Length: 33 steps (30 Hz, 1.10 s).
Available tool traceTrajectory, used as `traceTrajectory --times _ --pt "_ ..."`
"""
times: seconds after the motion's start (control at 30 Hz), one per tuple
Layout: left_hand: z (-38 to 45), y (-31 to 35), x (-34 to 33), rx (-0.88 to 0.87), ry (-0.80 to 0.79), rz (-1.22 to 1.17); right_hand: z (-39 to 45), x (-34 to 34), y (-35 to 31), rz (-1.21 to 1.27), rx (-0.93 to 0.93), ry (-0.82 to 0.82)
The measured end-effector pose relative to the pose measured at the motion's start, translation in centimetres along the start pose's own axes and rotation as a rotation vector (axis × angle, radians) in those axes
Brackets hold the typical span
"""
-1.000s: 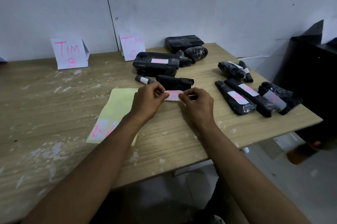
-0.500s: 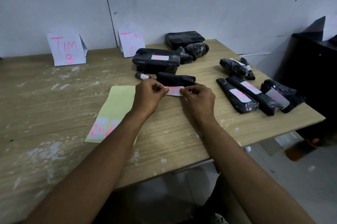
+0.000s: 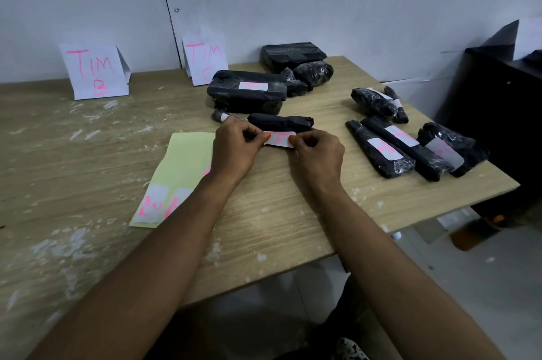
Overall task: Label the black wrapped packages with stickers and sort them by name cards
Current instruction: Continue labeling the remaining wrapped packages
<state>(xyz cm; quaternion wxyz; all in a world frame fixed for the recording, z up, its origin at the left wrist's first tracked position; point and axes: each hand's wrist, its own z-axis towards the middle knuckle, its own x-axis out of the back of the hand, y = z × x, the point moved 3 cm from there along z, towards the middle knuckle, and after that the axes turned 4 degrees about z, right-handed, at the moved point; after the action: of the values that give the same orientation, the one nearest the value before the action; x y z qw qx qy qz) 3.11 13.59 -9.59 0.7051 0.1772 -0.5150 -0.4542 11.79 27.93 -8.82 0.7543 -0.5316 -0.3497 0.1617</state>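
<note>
Both hands hold one white sticker (image 3: 280, 139) by its ends: the left hand (image 3: 234, 151) pinches the left end, the right hand (image 3: 318, 154) pinches the right end. The sticker hangs just in front of a black package (image 3: 280, 122) near the middle of the tabletop (image 3: 88, 160). Left of that package the tabletop is bare wood up to its far edge. Since a moment ago, the sticker sits closer to the package. I count two name cards (image 3: 93, 71) and about ten packages.
</note>
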Motion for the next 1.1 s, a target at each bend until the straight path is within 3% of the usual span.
traceTrajectory --times 0.77,1.1 --pt "-0.35 0.73 -0.48 0.053 0.082 0.031 -0.11 -0.64 -0.31 -0.131 0.010 0.051" --pt "-0.57 0.32 -0.38 -0.009 0.081 -0.059 -0.42 -0.22 -0.12 0.064 0.020 0.063"
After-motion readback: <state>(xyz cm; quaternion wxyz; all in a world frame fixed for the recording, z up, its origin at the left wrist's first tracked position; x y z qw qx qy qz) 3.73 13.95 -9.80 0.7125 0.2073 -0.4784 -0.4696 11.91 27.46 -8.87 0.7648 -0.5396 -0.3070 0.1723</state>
